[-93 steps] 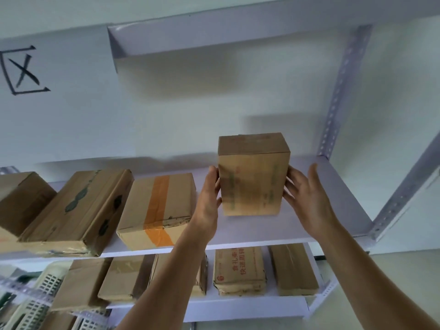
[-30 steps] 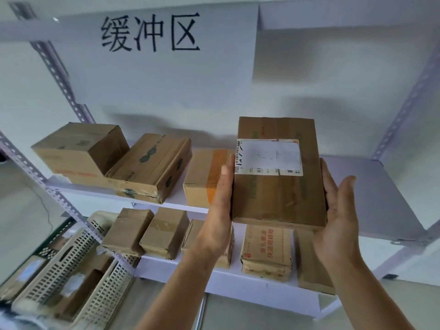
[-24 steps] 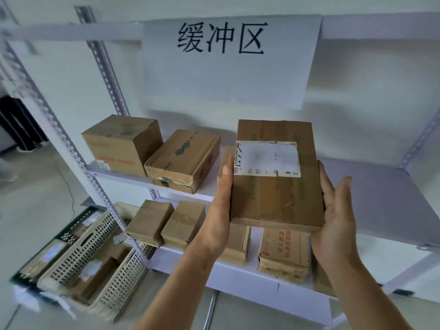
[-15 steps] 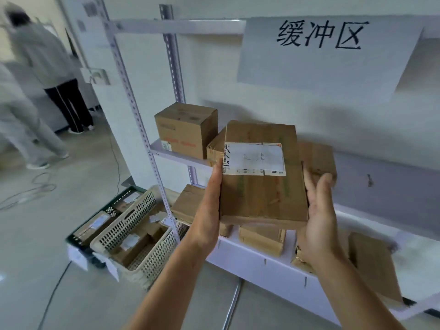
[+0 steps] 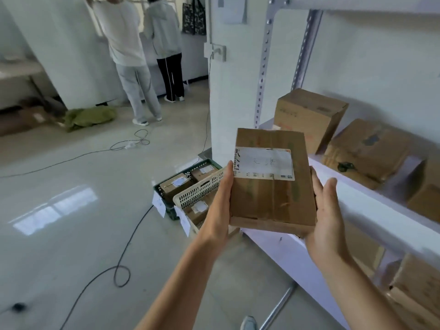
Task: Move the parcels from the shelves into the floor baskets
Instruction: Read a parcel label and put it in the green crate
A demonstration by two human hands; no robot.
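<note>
A flat brown cardboard parcel [image 5: 271,201] with a white label on top is held between my two hands in front of me, off the shelf. My left hand [image 5: 220,206] presses its left side and my right hand [image 5: 326,215] cups its right side and near corner. Beyond the parcel, on the floor by the rack's end, stand a cream plastic basket [image 5: 198,190] and a dark green basket [image 5: 166,198], both holding labelled parcels. More brown parcels [image 5: 307,115] remain on the white shelf [image 5: 371,203] to my right.
Black cables [image 5: 119,265] snake over the grey floor on the left. Two persons [image 5: 128,44] stand with their backs to me at the far wall. A green cloth heap [image 5: 88,116] lies on the floor. Lower shelf boxes [image 5: 419,289] sit at the right edge.
My view has swung left, away from the rack front toward its end and the open floor. The parcel stays in both hands; the baskets now lie just beyond it.
</note>
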